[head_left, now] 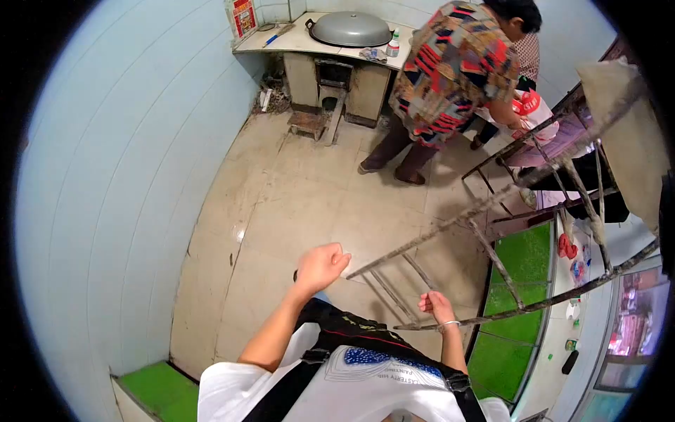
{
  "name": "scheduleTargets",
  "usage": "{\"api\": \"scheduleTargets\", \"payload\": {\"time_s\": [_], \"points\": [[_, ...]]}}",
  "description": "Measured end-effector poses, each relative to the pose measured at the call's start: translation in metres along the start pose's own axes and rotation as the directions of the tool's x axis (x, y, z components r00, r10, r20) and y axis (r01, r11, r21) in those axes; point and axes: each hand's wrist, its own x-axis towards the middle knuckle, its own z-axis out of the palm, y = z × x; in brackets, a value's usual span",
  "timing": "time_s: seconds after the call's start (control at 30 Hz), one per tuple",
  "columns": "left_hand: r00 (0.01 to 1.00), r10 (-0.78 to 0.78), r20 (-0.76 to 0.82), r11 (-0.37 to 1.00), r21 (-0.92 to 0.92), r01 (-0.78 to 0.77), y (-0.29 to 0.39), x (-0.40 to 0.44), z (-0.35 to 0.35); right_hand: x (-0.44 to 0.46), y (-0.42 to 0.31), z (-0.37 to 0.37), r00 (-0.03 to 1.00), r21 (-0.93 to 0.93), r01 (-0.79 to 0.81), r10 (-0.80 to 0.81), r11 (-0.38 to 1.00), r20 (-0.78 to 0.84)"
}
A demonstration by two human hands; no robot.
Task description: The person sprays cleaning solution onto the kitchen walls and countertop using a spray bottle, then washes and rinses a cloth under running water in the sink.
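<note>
My left hand (323, 269) is raised in front of my body with its fingers curled in, over the tiled floor; whether anything is inside is hidden. Lower and to the right, my right hand (437, 307) has bent fingers, a bracelet at the wrist, and nothing visible in it. It is close to the lower end of a metal ladder (498, 264), which slants up to the right. I cannot tell if the hand touches it. Black straps and a dark bag (358, 327) lie across my white shirt.
A person in a patterned shirt (450, 70) bends at the back right, with another person partly hidden behind. A stove counter (295, 42) carries a large lidded wok (351, 29). Green-topped surfaces (510, 306) run along the right; a blue-white wall (119, 176) stands left.
</note>
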Motion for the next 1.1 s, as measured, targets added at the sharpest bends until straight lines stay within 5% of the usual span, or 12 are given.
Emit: {"api": "scheduleTargets", "payload": {"time_s": [0.2, 0.23, 0.3, 0.33, 0.4, 0.57, 0.77, 0.9, 0.97, 1.0, 1.1], "points": [[0.966, 0.258, -0.022, 0.922, -0.294, -0.252, 0.065, 0.085, -0.221, 0.083, -0.058, 0.149, 0.992, -0.136, -0.058, 0.072, 0.989, 0.101], [0.883, 0.463, -0.074, 0.869, -0.159, -0.468, 0.071, 0.091, -0.253, 0.086, -0.083, 0.182, 0.991, -0.143, -0.072, 0.086, 0.987, 0.098], [0.742, 0.639, -0.2, 0.697, -0.258, -0.669, 0.112, 0.099, -0.286, 0.068, -0.144, 0.228, 0.906, -0.444, 0.391, -0.252, 0.806, 0.341], [0.756, 0.633, -0.164, 0.729, -0.203, -0.654, 0.126, 0.1, -0.304, 0.078, -0.148, 0.236, 0.884, -0.465, 0.433, -0.263, 0.773, 0.385], [0.549, 0.836, 0.005, 0.542, -0.17, -0.823, 0.137, 0.127, -0.317, 0.113, -0.122, 0.235, 0.94, -0.432, 0.241, -0.099, 0.869, 0.326], [0.497, 0.782, 0.376, 0.565, -0.091, -0.82, 0.145, 0.182, -0.325, 0.191, -0.085, 0.226, 0.972, -0.42, 0.059, 0.043, 0.906, 0.231], [0.395, 0.728, 0.56, 0.524, -0.083, -0.848, 0.141, 0.299, -0.327, 0.335, -0.059, 0.221, 0.992, -0.381, 0.052, -0.003, 0.923, 0.127], [0.348, 0.705, 0.618, 0.512, -0.105, -0.853, 0.157, 0.375, -0.325, 0.398, -0.138, 0.197, 0.996, -0.536, 0.085, -0.06, 0.84, 0.063], [0.341, 0.683, 0.646, 0.52, -0.102, -0.848, 0.166, 0.428, -0.331, 0.441, -0.159, 0.166, 0.996, -0.432, 0.09, -0.071, 0.897, 0.059], [0.353, 0.67, 0.653, 0.536, -0.096, -0.839, 0.166, 0.445, -0.337, 0.459, -0.171, 0.163, 0.996, -0.337, 0.085, -0.071, 0.938, 0.052], [0.424, 0.585, 0.691, 0.628, -0.055, -0.777, 0.163, 0.505, -0.349, 0.514, -0.192, 0.142, 0.997, -0.462, 0.044, -0.069, 0.886, -0.036]]}}
